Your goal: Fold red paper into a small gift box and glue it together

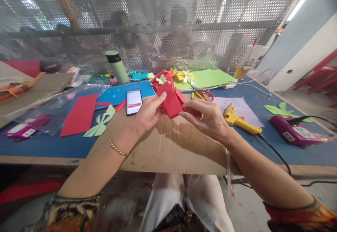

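Observation:
A small folded red paper box is held between both hands over a sheet of brown cardboard. My left hand grips its left side, thumb on the top face and the other fingers mostly hidden beneath. On the right edge, by a raised flap, my right hand pinches the paper with thumb and fingers. Behind the box lie red paper pieces with a pale green bow and a yellow paper piece with another bow. Scissors rest just beyond my right hand.
Right of the cardboard are a yellow glue gun with a cord and a purple power socket. To the left sit a phone, red paper and green paper leaves. A green bottle and a drink cup stand near the mesh.

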Tool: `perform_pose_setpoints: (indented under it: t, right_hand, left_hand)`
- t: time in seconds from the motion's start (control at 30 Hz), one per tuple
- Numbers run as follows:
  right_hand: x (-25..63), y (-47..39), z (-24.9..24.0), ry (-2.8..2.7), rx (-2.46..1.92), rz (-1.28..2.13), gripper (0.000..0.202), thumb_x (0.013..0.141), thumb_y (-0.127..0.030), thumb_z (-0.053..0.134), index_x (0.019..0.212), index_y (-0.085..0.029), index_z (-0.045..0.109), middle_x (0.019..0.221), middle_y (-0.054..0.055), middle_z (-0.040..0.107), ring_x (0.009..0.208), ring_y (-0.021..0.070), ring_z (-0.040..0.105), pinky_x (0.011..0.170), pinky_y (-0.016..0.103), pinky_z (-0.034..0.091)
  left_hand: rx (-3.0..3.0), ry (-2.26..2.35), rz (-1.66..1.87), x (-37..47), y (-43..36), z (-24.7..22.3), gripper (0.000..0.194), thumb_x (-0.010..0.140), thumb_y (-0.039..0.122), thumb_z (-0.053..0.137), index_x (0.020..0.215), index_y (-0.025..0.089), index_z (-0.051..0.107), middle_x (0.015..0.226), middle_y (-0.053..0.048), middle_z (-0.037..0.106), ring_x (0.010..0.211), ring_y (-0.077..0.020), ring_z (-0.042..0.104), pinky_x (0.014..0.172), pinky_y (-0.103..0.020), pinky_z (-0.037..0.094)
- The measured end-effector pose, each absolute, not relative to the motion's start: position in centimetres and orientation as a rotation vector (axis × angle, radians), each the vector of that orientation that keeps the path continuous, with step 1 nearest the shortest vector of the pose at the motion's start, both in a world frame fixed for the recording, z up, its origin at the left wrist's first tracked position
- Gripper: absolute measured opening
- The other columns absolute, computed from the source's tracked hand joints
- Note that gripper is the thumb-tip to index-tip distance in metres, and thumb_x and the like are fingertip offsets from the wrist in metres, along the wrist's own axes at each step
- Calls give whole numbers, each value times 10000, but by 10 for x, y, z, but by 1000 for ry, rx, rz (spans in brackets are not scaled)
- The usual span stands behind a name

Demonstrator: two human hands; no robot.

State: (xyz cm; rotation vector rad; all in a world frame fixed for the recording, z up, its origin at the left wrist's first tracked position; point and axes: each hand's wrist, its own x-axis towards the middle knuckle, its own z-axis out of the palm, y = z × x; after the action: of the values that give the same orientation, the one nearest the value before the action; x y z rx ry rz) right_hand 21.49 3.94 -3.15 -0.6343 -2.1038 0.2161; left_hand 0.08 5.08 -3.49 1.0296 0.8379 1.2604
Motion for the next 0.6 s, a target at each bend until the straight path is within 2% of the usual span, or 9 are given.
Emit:
perform_pose_setpoints:
  t: [0.13, 0.3, 0.4, 0.5, 0.6]
  right_hand:
    - [212, 38, -32, -2111, -675, 269, 285, 1017, -444, 645, 926, -189, 735, 690, -3, 622, 570, 103, 487, 565, 269, 396]
    - [206, 33, -31, -2000, -775, 794, 432, 982, -587, 637, 892, -176, 734, 602, -28, 592, 478, 84, 495, 479, 247, 379]
    - [205, 30, -27, -1978, -776, 972, 513, 943, -669, 643, 892, -169, 747, 595, -29, 599, 444, 72, 495, 443, 233, 372]
    - [207, 27, -23, -1906, -798, 937, 535, 945, -684, 631, 972, -167, 766, 574, -34, 601, 410, 71, 473, 416, 233, 353]
    - [210, 31, -21, -1724, -841, 734, 448, 986, -597, 620, 1053, -178, 761, 578, -39, 601, 444, 85, 481, 451, 244, 373]
  left_hand:
    - [1027, 787, 1249, 4, 52, -38, 334, 923, 457, 784, 1035, 143, 768, 1030, -118, 810, 987, -265, 762, 817, -353, 618]
    - [995, 744, 1272, 8, 49, -36, 320, 932, 458, 776, 1024, 151, 768, 1042, -111, 816, 1081, -286, 755, 934, -394, 612]
    - [994, 699, 1276, 10, 48, -33, 332, 919, 457, 794, 1028, 144, 763, 1058, -118, 815, 1120, -290, 747, 977, -407, 606]
    - [993, 668, 1310, 9, 48, -33, 345, 890, 462, 826, 1019, 150, 757, 1072, -115, 813, 1125, -293, 746, 980, -418, 613]
    - [1013, 660, 1348, 7, 50, -34, 380, 878, 489, 833, 1054, 162, 750, 1095, -108, 809, 1132, -291, 744, 979, -427, 620]
